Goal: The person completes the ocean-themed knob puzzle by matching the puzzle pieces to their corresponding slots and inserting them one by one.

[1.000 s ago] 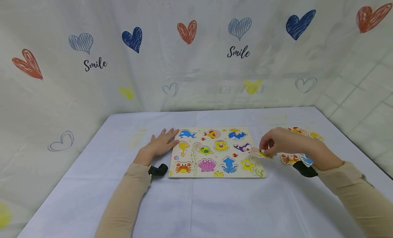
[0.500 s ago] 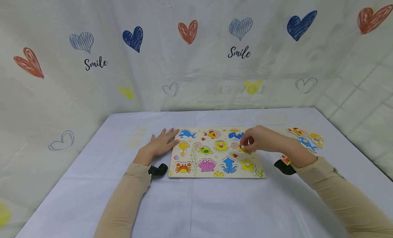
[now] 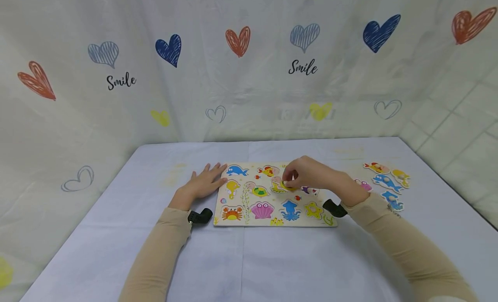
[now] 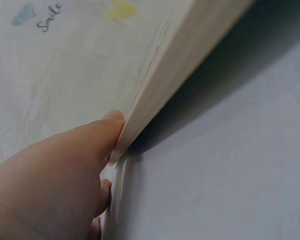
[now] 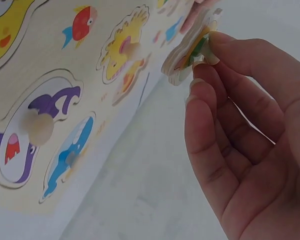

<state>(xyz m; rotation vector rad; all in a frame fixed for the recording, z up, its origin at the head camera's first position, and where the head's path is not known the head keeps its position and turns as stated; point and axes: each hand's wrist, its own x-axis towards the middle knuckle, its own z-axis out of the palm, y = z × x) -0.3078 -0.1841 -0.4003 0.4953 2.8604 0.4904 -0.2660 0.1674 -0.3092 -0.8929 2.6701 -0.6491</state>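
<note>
My right hand (image 3: 307, 172) pinches a turtle puzzle piece (image 5: 186, 56) by its knob, between thumb and fingertips. It holds the piece above the wooden peg puzzle board (image 3: 237, 194), over the octopus spot in the head view. Fingers spread, my left hand (image 3: 204, 183) touches the board's left edge. In the left wrist view its thumb (image 4: 97, 137) lies against that edge. The purple whale piece (image 5: 45, 125) and the octopus piece (image 5: 125, 47) sit in the board. A printed turtle spot (image 3: 260, 191) shows to the left of the held piece.
Several loose pieces lie on the white-covered table to the right: a red fish (image 3: 376, 167), a yellow one (image 3: 400, 176), a blue fish (image 3: 387, 181), a blue squid (image 3: 393, 201) and a pink shell (image 3: 363, 185). A heart-printed curtain (image 3: 264, 85) hangs behind.
My right hand has carried the turtle piece leftward, from the board's right edge to above the octopus. The loose pieces at the right have come into fuller view. My left hand stays put.
</note>
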